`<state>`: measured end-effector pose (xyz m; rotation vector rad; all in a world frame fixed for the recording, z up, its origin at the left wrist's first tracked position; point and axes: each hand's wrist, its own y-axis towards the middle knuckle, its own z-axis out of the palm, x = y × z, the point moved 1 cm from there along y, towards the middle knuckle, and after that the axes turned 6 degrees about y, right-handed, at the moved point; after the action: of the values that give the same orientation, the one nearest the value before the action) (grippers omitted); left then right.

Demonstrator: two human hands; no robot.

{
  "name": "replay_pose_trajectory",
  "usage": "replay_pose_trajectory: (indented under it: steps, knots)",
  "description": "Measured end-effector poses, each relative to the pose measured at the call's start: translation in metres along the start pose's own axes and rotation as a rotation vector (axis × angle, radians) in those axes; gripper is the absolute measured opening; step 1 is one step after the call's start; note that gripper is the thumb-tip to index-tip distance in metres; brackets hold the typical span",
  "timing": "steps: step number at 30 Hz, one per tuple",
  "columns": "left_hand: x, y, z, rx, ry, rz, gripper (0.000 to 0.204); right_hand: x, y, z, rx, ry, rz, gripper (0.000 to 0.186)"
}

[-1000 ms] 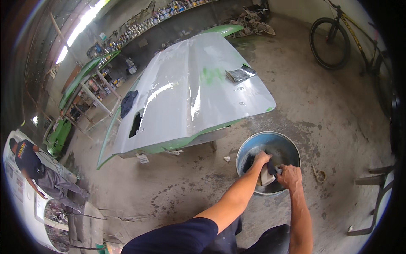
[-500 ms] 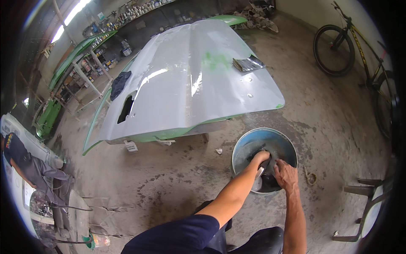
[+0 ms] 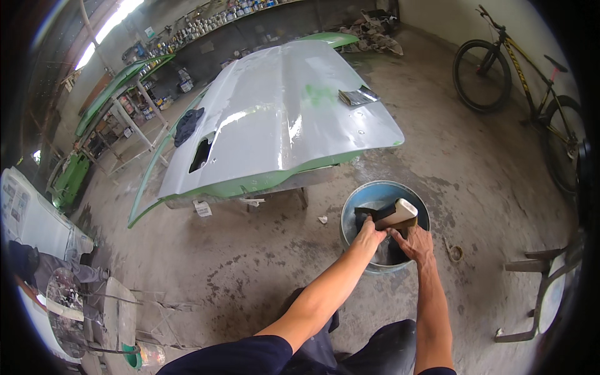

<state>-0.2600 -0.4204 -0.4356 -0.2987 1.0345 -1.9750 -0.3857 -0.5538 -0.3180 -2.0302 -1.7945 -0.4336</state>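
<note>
A blue round tub [image 3: 352,206] stands on the floor in front of me, with wet grey insides. Just above it my left hand [image 3: 370,230] grips a pale oblong block [image 3: 400,211] wrapped partly in dark sheet material [image 3: 365,212], probably paper or rubber. My right hand [image 3: 414,240] is closed on the block's near right end, with the thumb under it. Beyond the tub lies a large grey car body panel [image 3: 256,144] with green edges and a green patch, on a stand. A silver folded piece [image 3: 357,95] and a dark cloth [image 3: 186,128] lie on it.
A bicycle [image 3: 528,81] leans at the right wall, above a chair [image 3: 540,294]. A partly visible person [image 3: 28,262] is at left beside a white vehicle part [image 3: 37,206]. Green panels [image 3: 112,94] rest on frames. Shelved cans [image 3: 212,19] line the back wall.
Both hands have lifted the block from down inside the tub to near its top, its pale face now showing. The person at left has moved farther toward the picture's left edge.
</note>
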Motion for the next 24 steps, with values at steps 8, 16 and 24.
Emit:
replay_pose_trajectory:
  steps: [8, 16, 24]
  knots:
    - [0.026, -0.079, 0.009, 0.048, -0.243, 0.108, 0.054, -0.003, 0.001, 0.012, -0.401, 0.793, -0.034, 0.056]
    - [0.013, -0.110, 0.028, 0.351, -0.202, 0.150, 0.039, 0.068, 0.003, 0.024, -0.719, 2.184, -0.146, 0.053]
    - [-0.041, -0.136, 0.028, 0.584, 0.049, 0.273, 0.024, 0.111, 0.001, 0.033, -0.808, 2.373, -0.104, 0.045]
